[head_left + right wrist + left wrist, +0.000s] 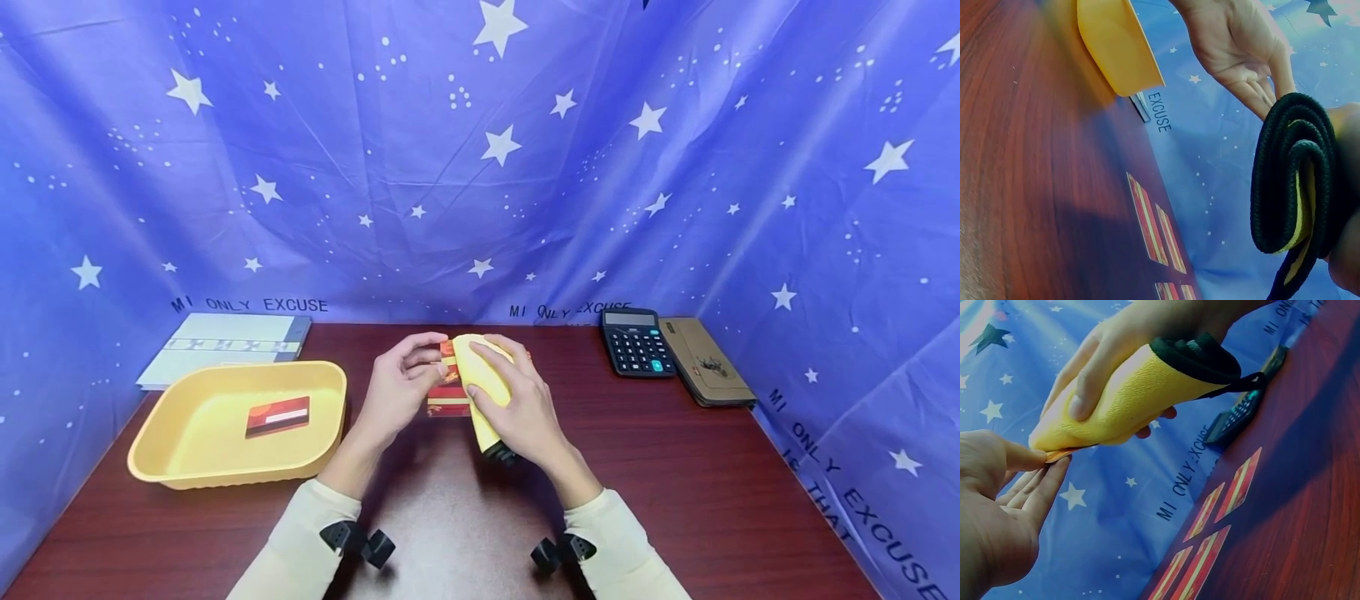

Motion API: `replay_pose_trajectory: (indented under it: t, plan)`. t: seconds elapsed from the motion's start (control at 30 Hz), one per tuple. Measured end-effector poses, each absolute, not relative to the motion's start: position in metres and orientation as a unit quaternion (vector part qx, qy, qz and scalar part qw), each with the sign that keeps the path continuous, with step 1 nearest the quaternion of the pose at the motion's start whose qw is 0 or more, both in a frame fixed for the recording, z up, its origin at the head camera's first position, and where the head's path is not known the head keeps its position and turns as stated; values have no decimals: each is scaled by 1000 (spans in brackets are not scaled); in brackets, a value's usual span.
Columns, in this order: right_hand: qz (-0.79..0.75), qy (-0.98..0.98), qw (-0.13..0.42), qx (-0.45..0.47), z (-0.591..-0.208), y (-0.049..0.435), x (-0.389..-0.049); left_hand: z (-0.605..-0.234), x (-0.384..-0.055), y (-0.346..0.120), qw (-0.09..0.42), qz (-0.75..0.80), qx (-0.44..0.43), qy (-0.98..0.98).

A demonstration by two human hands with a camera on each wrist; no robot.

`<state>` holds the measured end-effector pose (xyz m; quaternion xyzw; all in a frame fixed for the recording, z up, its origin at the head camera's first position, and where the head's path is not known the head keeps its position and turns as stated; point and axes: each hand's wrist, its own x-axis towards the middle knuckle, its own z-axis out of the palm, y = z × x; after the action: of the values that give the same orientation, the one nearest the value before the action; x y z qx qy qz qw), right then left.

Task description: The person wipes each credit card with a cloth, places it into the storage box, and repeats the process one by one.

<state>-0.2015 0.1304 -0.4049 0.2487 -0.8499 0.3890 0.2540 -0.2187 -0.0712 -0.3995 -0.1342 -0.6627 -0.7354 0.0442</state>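
Observation:
Between thumb and fingers, my left hand [396,385] pinches the edge of an orange-red card [1060,454]. My right hand [525,396] grips a folded yellow cloth [480,375] with black edging [1260,187]. The cloth lies against that card and hides most of it. Both hands are raised above the table in the wrist views. Below them, several red cards with gold stripes [1235,487] lie flat in rows, partly hidden by the hands in the head view.
A yellow plastic basket [187,446] stands at the left, with a red card [277,417] inside. Behind it lies a pale notebook [225,337]. A black calculator [637,343] and a brown case [707,362] lie at the back right. Starred blue cloth [420,167] surrounds the table.

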Motion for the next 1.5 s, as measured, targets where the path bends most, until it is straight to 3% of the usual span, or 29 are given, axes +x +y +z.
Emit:
replay_pose_trajectory:
  t: [0.83,1.3,1.5]
  plan:
    - [403,-863,233,194,-403,163,-213,-398,-223,-83,29,-753,-108,-649]
    - [401,-865,238,189,-397,178,-216,-397,-225,-88,64,-738,-88,-666]
    - [402,-864,238,190,-394,181,-215,-398,-224,-87,56,-731,-75,-676]
